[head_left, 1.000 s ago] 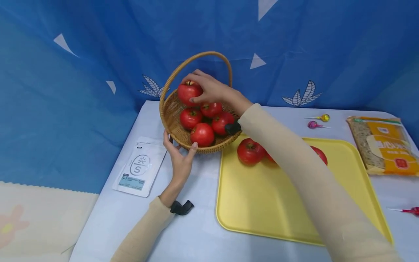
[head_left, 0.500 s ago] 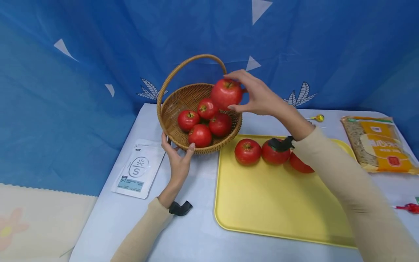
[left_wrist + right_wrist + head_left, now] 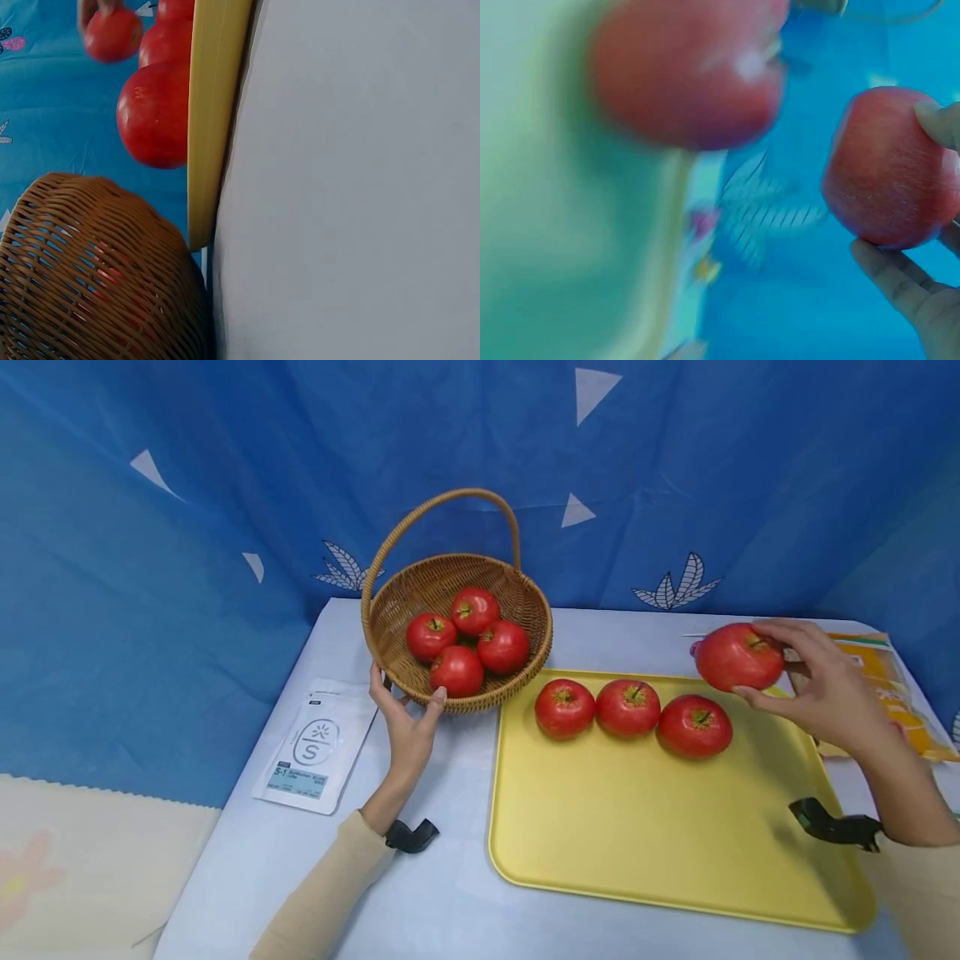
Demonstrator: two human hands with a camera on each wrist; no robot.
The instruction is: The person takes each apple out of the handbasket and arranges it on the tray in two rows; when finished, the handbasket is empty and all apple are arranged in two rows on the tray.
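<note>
My right hand (image 3: 832,689) holds a red apple (image 3: 738,657) in the air above the back right of the yellow tray (image 3: 637,827). Fingers and thumb pinch this apple (image 3: 889,169) from opposite sides in the right wrist view. Three red apples stand in a row along the tray's back: a left apple (image 3: 564,708), a middle apple (image 3: 628,708) and a right apple (image 3: 694,727). With its thumb over the rim, my left hand (image 3: 408,739) grips the wicker basket (image 3: 420,572), which leans toward me. Several red apples (image 3: 457,671) lie inside it.
A white pouch (image 3: 318,747) lies left of the basket. An orange-and-clear bag (image 3: 870,668) sits behind my right hand, partly covered. Blurred pink (image 3: 703,223) and yellow lollipops (image 3: 706,269) lie beyond the tray. A blue curtain (image 3: 637,468) hangs behind the table.
My right hand has carried the apple out of the basket and rightward over the tray. The row of apples now shows fully. My left hand stays on the basket.
</note>
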